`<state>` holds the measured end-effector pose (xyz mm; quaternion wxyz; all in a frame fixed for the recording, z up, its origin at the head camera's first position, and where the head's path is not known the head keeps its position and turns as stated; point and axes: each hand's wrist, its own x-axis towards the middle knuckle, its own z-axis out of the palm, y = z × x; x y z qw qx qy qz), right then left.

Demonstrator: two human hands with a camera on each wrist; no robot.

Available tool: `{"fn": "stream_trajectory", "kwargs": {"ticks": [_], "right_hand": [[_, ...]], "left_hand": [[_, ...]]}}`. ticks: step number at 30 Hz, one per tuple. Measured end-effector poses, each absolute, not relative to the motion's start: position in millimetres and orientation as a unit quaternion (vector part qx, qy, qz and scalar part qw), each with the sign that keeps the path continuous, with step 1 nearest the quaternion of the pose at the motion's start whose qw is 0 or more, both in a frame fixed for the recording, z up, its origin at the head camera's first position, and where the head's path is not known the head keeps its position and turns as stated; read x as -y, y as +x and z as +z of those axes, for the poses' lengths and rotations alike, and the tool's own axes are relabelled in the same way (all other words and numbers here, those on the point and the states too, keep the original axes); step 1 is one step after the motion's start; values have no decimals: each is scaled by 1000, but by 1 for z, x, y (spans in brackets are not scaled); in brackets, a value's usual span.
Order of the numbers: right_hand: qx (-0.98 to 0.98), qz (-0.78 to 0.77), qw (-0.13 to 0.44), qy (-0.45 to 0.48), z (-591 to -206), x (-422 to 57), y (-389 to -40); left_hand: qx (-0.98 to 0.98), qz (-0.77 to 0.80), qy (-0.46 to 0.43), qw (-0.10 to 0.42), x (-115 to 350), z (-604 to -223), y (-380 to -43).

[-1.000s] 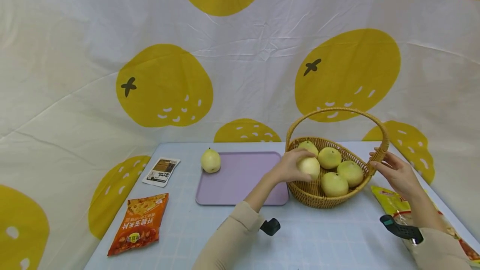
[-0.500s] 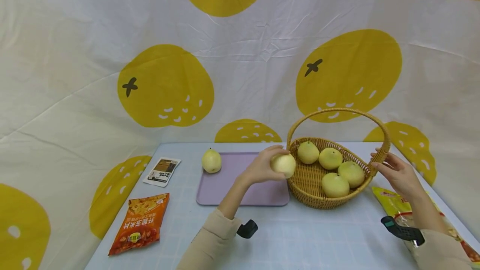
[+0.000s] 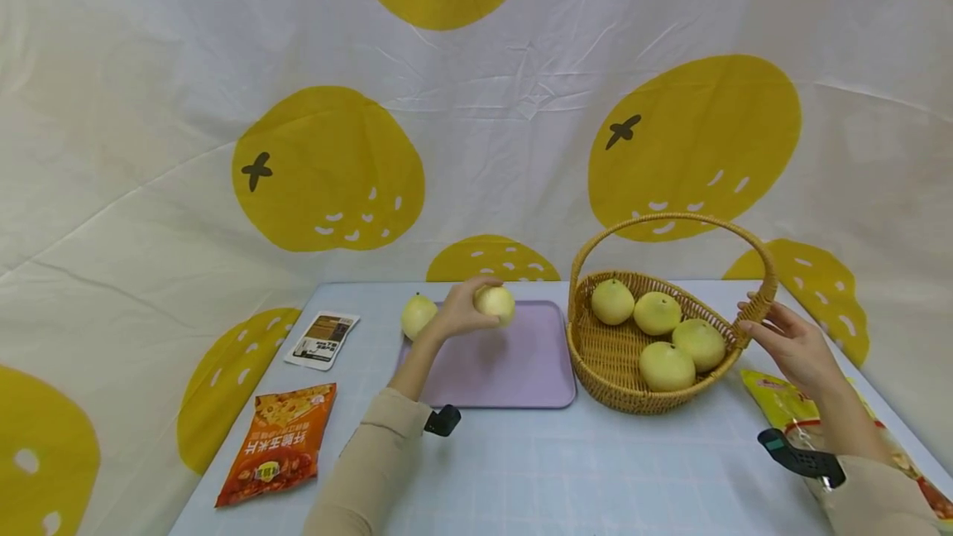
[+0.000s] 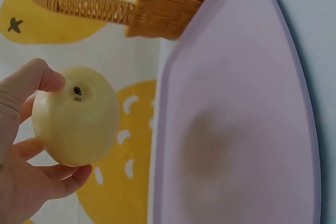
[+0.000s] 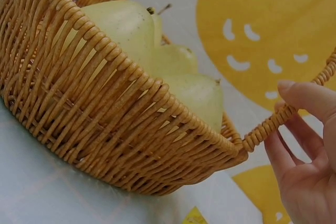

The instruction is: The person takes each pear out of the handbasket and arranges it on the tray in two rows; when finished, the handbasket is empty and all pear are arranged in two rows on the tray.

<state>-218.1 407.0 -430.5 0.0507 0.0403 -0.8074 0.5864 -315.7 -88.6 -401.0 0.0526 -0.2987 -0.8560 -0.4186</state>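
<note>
My left hand (image 3: 460,313) holds a pale yellow pear (image 3: 496,306) above the lilac tray (image 3: 514,383). In the left wrist view, the thumb and fingers are curled round this pear (image 4: 79,121), its dark-spotted end showing, and a shadow falls on the tray (image 4: 252,103). Another pear (image 3: 417,316) rests at the tray's far left corner, partly behind the left hand. My right hand (image 3: 800,354) grips the right side of the wicker basket's handle (image 3: 758,306). Several pears (image 3: 666,366) lie in the basket (image 3: 618,395). Closer up, the right wrist view shows thumb and fingers round the handle (image 5: 268,125).
An orange snack bag (image 3: 279,445) lies at the front left, with a white packet (image 3: 321,341) behind it. Partly under the right forearm is a yellow-green bag (image 3: 782,404). A fruit-printed cloth (image 3: 521,147) hangs behind the table (image 3: 551,470).
My left hand has lifted the pear out of the basket and carried it left, over the tray. The right hand has stayed on the basket handle.
</note>
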Motion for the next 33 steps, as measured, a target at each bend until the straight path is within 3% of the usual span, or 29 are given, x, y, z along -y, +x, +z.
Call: {"fn": "stream_trajectory", "kwargs": {"ticks": [10, 33], "right_hand": [[777, 625, 50, 56, -429, -405, -217], [734, 673, 48, 75, -430, -402, -217]], "left_hand": [[884, -400, -240, 13, 111, -422, -345], [929, -300, -206, -66, 119, -426, -362]]}}
